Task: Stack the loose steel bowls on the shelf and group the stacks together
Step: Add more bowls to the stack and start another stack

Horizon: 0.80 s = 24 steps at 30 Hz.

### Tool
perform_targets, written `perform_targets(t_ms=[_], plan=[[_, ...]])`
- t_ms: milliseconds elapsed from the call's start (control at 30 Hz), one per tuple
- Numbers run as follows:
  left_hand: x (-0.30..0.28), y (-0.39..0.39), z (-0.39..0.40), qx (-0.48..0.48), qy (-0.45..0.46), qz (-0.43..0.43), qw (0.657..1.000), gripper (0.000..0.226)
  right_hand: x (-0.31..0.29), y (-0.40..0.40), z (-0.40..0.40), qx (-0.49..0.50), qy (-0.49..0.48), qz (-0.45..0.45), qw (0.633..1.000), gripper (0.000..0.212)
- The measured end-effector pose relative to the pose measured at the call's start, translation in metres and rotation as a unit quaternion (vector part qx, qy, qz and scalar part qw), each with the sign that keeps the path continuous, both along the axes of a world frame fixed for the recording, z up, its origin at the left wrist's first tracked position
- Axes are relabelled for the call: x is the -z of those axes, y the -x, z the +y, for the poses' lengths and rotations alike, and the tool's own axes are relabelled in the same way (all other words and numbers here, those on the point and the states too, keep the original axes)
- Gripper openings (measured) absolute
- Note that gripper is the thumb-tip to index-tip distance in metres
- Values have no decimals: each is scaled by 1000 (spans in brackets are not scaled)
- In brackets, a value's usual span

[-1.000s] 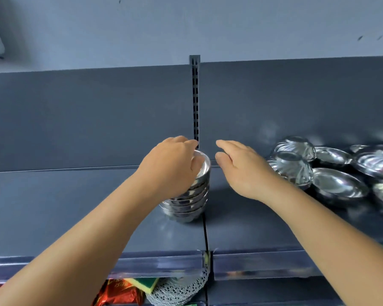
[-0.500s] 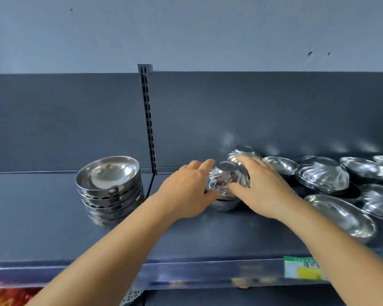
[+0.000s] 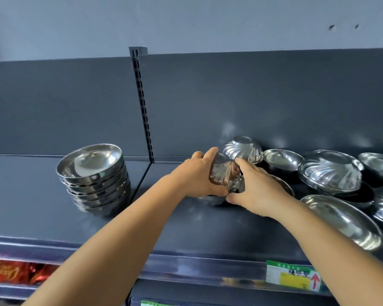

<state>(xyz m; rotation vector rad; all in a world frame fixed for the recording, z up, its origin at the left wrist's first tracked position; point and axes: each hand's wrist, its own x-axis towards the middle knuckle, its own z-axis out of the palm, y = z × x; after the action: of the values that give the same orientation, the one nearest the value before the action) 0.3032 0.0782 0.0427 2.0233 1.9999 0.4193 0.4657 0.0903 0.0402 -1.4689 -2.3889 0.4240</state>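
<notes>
Because polished steel is light, rigid and slippery, I clamp the fluted bowl (image 3: 224, 173) between left hand (image 3: 195, 176) and right hand (image 3: 255, 191), apparently inverted, grip closed at its flanks.

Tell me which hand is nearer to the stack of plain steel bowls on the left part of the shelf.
Left. The left hand is to the right of the stack, gripping a fluted bowl. The right hand holds that bowl's far side, farther from the stack.
</notes>
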Motion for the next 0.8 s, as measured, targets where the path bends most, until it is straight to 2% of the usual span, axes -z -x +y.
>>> perform_targets(t_ms=[233,367,600,700,800], plan=[[8,2,7,7,-6,-17,1000,115,9,-1,6,2,-2,26,1000,84],[14,6,8,3,-32,-56,998,114,11,2,7,0,-18,56,998,83],[7,21,-5,-6,-153,-145,977,99,9,14,6,-27,-28,172,984,76],[1,27,-14,3,-192,-127,973,98,10,25,6,-41,-29,244,969,75],[0,35,-22,19,-191,-97,977,99,9,31,4,-49,-43,266,962,72]])
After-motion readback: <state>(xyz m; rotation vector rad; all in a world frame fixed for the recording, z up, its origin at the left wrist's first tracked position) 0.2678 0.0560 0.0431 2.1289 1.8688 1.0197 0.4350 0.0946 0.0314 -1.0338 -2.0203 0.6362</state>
